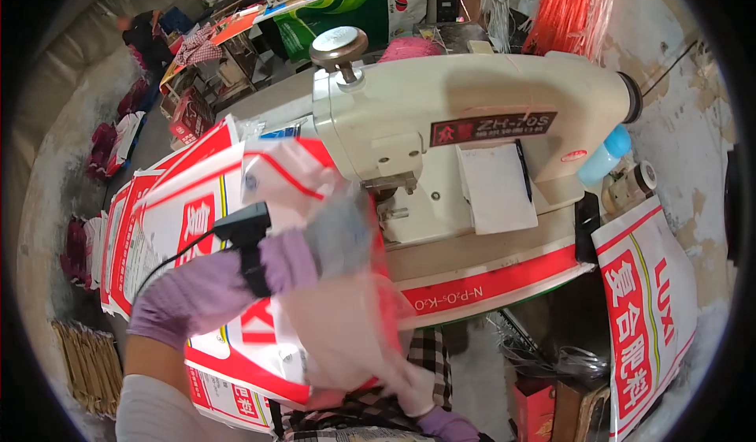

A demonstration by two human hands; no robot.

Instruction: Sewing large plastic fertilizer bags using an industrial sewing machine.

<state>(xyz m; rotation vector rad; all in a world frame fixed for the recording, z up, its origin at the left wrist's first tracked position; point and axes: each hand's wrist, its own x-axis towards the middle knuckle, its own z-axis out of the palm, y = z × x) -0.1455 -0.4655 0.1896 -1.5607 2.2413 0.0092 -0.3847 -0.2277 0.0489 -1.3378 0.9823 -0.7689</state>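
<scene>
Both hands — left hand (315,241), right hand (429,414) — grasp a white-and-red sack (197,229) at the sewing machine (472,127). Feeding step, I judge — next calls for steady guidance under the needle.

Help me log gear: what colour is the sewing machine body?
Cream sewing machine, clearest in the head view.

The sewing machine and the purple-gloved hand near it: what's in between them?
In the head view, a red-and-white printed bag lies between the left hand and the sewing machine, bunched toward the needle area.

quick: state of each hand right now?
Left hand: closed on the red-and-white sack near the sewing machine.
Right hand: at the lower edge, touching the clear inner bag; grip cannot be told.
</scene>
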